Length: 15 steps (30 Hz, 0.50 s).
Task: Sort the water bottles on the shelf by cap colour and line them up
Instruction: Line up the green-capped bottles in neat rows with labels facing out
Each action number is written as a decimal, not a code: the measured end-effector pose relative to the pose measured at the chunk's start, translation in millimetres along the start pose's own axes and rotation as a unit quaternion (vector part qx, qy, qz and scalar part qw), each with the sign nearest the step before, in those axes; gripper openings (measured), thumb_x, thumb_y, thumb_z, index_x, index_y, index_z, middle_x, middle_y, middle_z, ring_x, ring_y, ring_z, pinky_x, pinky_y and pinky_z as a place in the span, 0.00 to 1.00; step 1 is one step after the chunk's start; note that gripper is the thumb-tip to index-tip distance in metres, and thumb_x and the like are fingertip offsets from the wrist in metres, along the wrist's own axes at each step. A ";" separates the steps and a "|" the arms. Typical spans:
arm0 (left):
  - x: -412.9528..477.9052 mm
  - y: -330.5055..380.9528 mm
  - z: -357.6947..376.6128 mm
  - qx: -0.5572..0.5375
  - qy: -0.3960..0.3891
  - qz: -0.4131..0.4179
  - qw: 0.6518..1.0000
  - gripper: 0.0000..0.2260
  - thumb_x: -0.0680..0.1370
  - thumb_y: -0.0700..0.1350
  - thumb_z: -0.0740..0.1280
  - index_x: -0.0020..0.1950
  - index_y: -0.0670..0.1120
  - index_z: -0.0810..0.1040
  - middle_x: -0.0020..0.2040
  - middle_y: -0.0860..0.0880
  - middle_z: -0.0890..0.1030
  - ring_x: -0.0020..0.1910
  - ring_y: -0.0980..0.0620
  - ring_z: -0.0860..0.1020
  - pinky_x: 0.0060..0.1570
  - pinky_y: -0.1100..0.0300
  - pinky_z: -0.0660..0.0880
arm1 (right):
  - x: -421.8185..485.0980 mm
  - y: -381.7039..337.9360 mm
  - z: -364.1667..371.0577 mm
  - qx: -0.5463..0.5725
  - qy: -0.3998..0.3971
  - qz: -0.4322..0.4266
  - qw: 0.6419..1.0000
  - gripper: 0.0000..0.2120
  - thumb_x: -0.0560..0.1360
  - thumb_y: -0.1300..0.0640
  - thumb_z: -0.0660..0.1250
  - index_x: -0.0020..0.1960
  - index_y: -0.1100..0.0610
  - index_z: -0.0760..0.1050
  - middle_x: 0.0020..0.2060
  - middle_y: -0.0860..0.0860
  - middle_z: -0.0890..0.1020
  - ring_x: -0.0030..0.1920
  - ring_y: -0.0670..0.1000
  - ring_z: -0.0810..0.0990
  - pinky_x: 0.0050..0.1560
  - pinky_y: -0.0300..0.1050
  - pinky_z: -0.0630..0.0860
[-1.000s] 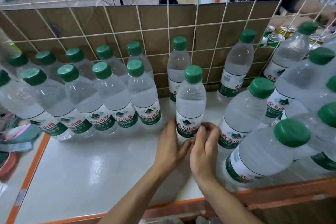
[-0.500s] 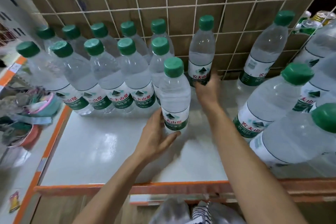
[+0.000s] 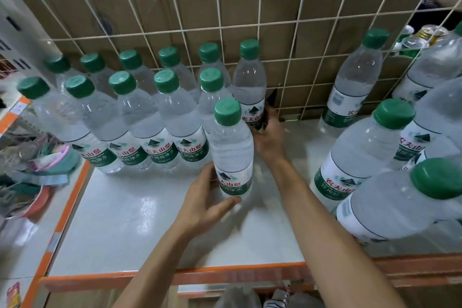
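Observation:
Two rows of green-capped water bottles (image 3: 160,117) stand at the back left of the white shelf (image 3: 130,220). In front of their right end stands one bottle (image 3: 232,147), and my left hand (image 3: 205,202) grips its base. My right hand (image 3: 268,140) reaches behind it and holds the lower part of the back-row bottle (image 3: 250,85) against the wire grid (image 3: 295,62). Several more green-capped bottles (image 3: 362,157) stand in a loose group on the right.
Brown cardboard (image 3: 312,15) backs the wire grid. The shelf has an orange front edge (image 3: 175,275). Cloth and packets (image 3: 37,157) lie on the neighbouring shelf to the left. Cans (image 3: 430,35) sit beyond the grid at top right, where another person's sleeve shows.
My right hand has slid the back bottle left until it stands beside the back row. My left hand has kept hold of the front bottle, which sits a little further right of the front row.

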<state>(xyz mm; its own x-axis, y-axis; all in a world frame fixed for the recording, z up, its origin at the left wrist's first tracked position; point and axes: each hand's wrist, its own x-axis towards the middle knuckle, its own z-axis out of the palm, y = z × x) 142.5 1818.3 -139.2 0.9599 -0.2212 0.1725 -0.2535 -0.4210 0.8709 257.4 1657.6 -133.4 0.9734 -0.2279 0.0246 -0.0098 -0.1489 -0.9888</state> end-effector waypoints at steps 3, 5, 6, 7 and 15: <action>-1.4 1.3 1.7 -0.002 0.005 0.000 1.000 0.29 0.68 0.43 0.75 0.65 0.50 0.67 0.60 0.54 0.78 0.58 0.60 0.77 0.55 0.69 0.71 | -3.5 -1.0 -0.7 -0.017 0.005 -0.006 1.000 0.33 0.67 0.56 0.76 0.68 0.51 0.65 0.57 0.49 0.79 0.58 0.53 0.78 0.61 0.53 0.73; -0.7 3.6 3.9 0.003 0.009 -0.007 1.000 0.29 0.67 0.46 0.76 0.63 0.54 0.67 0.59 0.54 0.78 0.57 0.61 0.77 0.55 0.69 0.72 | -8.0 -5.1 -3.9 -0.003 0.002 -0.001 1.000 0.32 0.68 0.57 0.76 0.68 0.52 0.66 0.56 0.46 0.78 0.58 0.49 0.77 0.62 0.46 0.72; 0.2 4.6 4.6 0.008 0.012 -0.012 1.000 0.29 0.66 0.49 0.76 0.62 0.56 0.66 0.58 0.54 0.78 0.56 0.61 0.78 0.54 0.69 0.72 | -12.8 -7.4 -7.0 0.006 0.007 0.011 1.000 0.31 0.68 0.58 0.75 0.68 0.53 0.67 0.56 0.45 0.77 0.58 0.46 0.75 0.61 0.42 0.71; 1.0 5.1 5.6 0.017 0.016 -0.018 1.000 0.28 0.65 0.51 0.76 0.60 0.58 0.66 0.57 0.54 0.78 0.54 0.61 0.78 0.53 0.69 0.73 | -19.1 -8.0 -11.2 0.008 0.017 0.023 1.000 0.28 0.70 0.59 0.73 0.67 0.55 0.68 0.56 0.46 0.76 0.58 0.45 0.75 0.60 0.41 0.71; 14.0 15.7 40.0 0.087 0.089 -0.069 0.990 0.27 0.63 0.48 0.80 0.53 0.51 0.66 0.50 0.52 0.79 0.47 0.52 0.79 0.44 0.60 0.74 | -84.6 -15.3 -51.7 -0.117 -0.015 0.008 0.993 0.19 0.68 0.73 0.57 0.50 0.55 0.77 0.41 0.46 0.81 0.42 0.44 0.79 0.43 0.27 0.73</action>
<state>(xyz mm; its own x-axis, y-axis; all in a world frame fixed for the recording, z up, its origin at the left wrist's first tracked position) 147.1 1773.5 -141.6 0.9888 0.0009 0.1494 -0.1207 -0.5844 0.8024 163.3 1629.4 -112.8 0.9790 -0.2037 0.0012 -0.0750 -0.3658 -0.9277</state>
